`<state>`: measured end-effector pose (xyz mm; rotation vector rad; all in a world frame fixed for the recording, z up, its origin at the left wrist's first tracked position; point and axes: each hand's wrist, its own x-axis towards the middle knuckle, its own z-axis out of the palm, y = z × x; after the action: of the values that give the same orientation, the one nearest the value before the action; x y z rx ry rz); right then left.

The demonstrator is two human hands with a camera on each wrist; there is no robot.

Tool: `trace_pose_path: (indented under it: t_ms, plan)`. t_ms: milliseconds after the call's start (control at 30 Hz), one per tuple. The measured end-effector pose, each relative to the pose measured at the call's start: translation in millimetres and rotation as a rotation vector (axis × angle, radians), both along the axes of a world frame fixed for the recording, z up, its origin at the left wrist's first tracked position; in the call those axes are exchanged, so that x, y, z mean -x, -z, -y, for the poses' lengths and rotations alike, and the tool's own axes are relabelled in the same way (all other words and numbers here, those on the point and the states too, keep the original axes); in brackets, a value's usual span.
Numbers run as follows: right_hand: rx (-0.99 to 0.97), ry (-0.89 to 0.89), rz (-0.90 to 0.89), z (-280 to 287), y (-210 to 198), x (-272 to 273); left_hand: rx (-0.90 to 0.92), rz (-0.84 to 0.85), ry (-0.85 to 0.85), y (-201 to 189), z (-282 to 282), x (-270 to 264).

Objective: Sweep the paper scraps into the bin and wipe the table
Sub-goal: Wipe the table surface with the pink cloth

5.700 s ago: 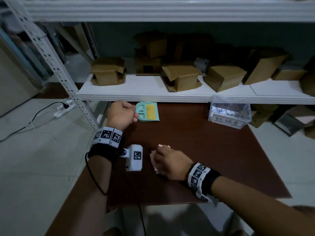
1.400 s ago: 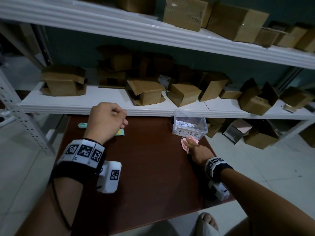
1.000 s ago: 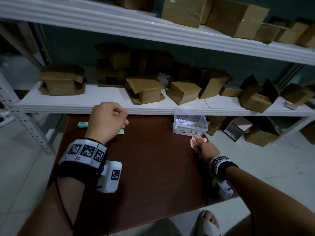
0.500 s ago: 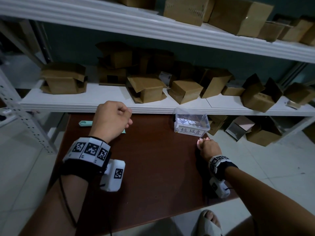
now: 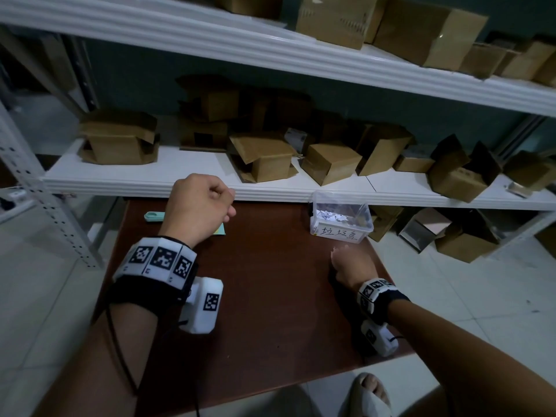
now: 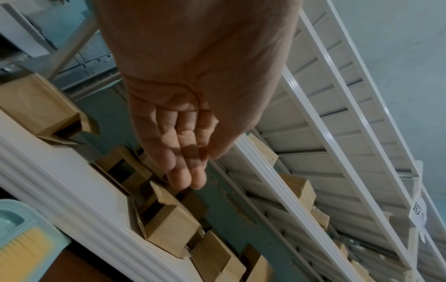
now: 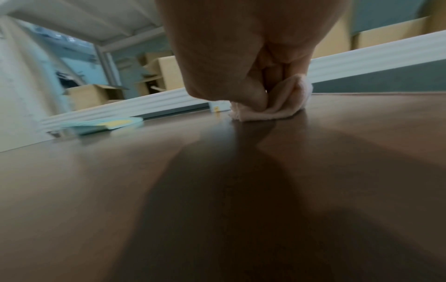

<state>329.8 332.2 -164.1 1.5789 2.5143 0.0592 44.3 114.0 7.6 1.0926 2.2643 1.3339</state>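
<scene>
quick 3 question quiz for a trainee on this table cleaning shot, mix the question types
1. True or false: the right hand presses a cloth on the table.
2. Where are the paper scraps? A) scattered on the table B) inside the clear bin C) on the shelf
3. Fill in: the left hand holds ____.

Key
1. True: its fingers bunch the pink cloth against the brown tabletop, near the bin.
2. B.
3. Nothing: the left wrist view shows a bare palm, above the dustpan.
</scene>
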Motion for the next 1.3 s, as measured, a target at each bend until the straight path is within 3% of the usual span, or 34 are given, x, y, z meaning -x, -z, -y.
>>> trace_pose_path:
  t_ms: [533,1300]
  plan:
    - [0.104,-0.16,-0.039,78.8,-8.1,74.6,-0.019,0.016,-0.029,-2.8,16.0,17.9]
    - [0.088,-0.659,-0.066,195.3,-2.3,231.8,-0.105,0.052,-0.118,-9.5,37.1,48.2]
